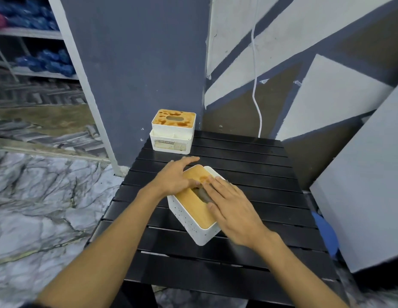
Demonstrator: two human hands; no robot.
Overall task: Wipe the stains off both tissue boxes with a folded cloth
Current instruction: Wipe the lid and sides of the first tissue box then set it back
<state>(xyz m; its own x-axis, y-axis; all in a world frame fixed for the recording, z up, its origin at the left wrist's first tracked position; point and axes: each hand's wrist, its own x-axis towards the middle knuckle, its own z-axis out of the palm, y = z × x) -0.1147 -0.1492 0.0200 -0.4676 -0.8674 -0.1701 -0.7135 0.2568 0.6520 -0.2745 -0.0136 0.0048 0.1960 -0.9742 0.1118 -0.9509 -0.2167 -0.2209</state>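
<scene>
Right hand (233, 210), left hand (175, 176) atop tissue box (187, 221), dark shape (203, 194) between indistinct

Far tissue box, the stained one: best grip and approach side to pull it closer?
Probably grip the plain white side walls of the far tissue box, coming from above and the front. Its lid is covered in brown stains, a low open compartment fronts it, and the blue pillar stands right behind, so top and back are poor choices.
</scene>
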